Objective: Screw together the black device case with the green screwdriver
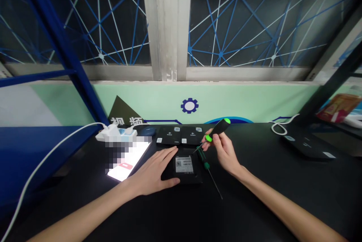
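A flat black box-shaped device [190,178] with a white printed label lies on the black table. My left hand [154,170] rests on its left side, fingers stretched out and thumb along the near edge. In my right hand [224,151] is a black and bright-green screwdriver [219,128], gripped by its handle. Its shaft slants down to the left, and the tip is at the device's far right corner. Whether the tip sits in a screw is too small to tell. A second, dark-green screwdriver [207,165] lies along the device's right side.
Two similar black devices [169,136] lie side by side behind, and another [308,147] is at the far right. On the left are a lit phone-like screen [131,162], a power strip [128,133] with a white charger and a white cable [36,170]. A blue frame [82,87] rises at the left.
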The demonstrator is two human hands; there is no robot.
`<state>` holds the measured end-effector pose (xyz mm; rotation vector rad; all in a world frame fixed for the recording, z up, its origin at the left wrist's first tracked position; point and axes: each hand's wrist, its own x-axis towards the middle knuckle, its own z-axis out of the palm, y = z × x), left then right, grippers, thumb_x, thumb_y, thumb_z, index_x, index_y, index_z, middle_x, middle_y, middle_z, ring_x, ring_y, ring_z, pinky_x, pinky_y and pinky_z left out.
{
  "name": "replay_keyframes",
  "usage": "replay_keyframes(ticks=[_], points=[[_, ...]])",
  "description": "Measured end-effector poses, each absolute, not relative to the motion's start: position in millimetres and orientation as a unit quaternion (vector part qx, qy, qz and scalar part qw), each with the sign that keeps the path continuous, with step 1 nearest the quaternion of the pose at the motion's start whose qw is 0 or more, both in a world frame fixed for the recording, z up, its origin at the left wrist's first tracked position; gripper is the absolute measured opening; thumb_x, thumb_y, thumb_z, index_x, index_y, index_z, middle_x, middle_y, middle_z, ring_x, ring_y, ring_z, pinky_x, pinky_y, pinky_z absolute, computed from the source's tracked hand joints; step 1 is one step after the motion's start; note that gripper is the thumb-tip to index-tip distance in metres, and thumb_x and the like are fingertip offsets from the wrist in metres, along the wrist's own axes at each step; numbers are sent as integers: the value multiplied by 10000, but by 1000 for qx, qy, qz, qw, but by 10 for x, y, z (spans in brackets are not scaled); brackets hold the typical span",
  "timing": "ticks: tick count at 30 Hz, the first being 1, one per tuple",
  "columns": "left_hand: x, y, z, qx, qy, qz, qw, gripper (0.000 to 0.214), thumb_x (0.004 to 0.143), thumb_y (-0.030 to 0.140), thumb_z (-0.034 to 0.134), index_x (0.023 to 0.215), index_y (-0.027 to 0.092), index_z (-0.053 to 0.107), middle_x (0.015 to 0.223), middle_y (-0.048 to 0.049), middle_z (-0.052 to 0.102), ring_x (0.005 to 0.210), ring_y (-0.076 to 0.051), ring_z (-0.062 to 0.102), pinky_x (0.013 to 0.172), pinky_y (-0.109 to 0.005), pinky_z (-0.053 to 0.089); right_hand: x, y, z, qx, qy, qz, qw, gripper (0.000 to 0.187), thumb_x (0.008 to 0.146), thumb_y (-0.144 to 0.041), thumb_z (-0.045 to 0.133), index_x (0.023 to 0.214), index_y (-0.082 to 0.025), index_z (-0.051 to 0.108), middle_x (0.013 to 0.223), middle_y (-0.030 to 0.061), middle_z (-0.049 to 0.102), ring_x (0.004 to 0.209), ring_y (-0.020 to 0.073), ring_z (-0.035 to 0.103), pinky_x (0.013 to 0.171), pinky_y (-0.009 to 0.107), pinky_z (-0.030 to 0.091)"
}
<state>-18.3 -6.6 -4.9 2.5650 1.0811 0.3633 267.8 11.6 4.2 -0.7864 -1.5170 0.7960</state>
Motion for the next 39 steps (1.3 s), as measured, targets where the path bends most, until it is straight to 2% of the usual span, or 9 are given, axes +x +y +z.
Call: replay_keyframes(ticks=[6, 14, 18, 21, 23, 25, 28, 39], points=[[-168, -67, -38, 900, 381, 129, 168, 855, 905, 675, 525, 1582, 312, 148, 1625, -68, 244, 1454, -341, 282, 1149, -500, 306, 2634, 131, 141, -355, -709, 284, 539, 288, 1040, -448, 373, 1054, -198, 515, 889, 59, 660, 653, 151, 653, 652, 310, 561], [-182, -66, -79, 895, 394, 120, 168, 900, 909, 688, 502, 1593, 275, 88, 1637, -88, 197, 1465, -344, 256, 1153, -498, 302, 2533, 259, 336, -316, -806, 290, 408, 294, 1056, -422, 319, 1037, -196, 506, 805, 24, 611, 618, 127, 606, 616, 275, 524], [-178, -63, -80, 896, 390, 132, 165, 888, 906, 693, 499, 1590, 267, 124, 1623, -97, 237, 1456, -341, 280, 1152, -487, 309, 2505, 296, 201, -304, -787, 322, 429, 311, 1049, -452, 325, 1083, -202, 508, 812, 25, 612, 614, 126, 594, 598, 262, 515], [-173, -59, -80, 898, 386, 136, 163, 873, 907, 693, 498, 1586, 268, 148, 1618, -100, 251, 1453, -337, 290, 1150, -484, 315, 2500, 278, 41, -315, -750, 366, 451, 266, 1009, -453, 458, 1099, -211, 523, 843, 28, 642, 646, 138, 612, 612, 265, 528], [-172, -57, -80, 898, 386, 136, 163, 870, 906, 693, 500, 1584, 270, 156, 1616, -99, 255, 1453, -333, 290, 1154, -486, 311, 2494, 263, -60, -335, -727, 364, 475, 232, 932, -421, 621, 997, -206, 561, 838, 26, 658, 689, 152, 632, 646, 269, 535], [-171, -56, -79, 897, 389, 133, 163, 878, 901, 695, 505, 1583, 267, 155, 1616, -96, 255, 1455, -329, 286, 1159, -486, 305, 2481, 254, -136, -359, -716, 339, 494, 227, 881, -404, 690, 884, -195, 603, 791, 24, 665, 670, 156, 628, 649, 273, 531], [-169, -58, -78, 896, 392, 130, 165, 885, 896, 698, 512, 1581, 258, 167, 1615, -94, 259, 1454, -331, 284, 1161, -487, 301, 2453, 247, -187, -375, -714, 308, 505, 218, 892, -392, 674, 817, -191, 630, 793, 40, 696, 672, 173, 640, 664, 287, 531], [-184, -59, -96, 897, 389, 132, 161, 868, 904, 694, 501, 1583, 278, 155, 1613, -92, 265, 1441, -347, 303, 1128, -490, 338, 2439, 169, -123, -344, -767, 253, 479, 208, 983, -313, 537, 868, -193, 660, 857, 58, 724, 774, 194, 675, 741, 291, 514]])
